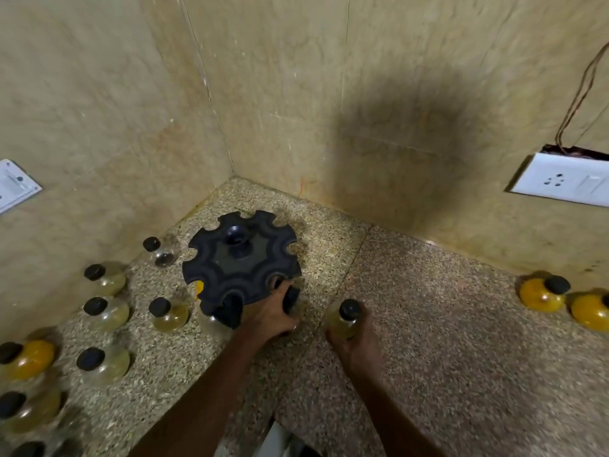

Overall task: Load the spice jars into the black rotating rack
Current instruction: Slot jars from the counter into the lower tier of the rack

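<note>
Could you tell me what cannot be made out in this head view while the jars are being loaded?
- Lower tier of the black rack: hidden under its top disc.
- Left hand grip: fingertips vanish at the rack's near edge.
- Jar in the right hand: contents blurred.
- Jars at bottom left: cut off by the edge.
- Yellow jar far right: cut off.

Matt black plastic rack (242, 258), clear glossy jars (105, 311), speckled stone counter (445, 341).

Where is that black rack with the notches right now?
The black rack stands on the speckled counter near the wall corner, left of centre, with the left hand gripping its near edge.
</note>
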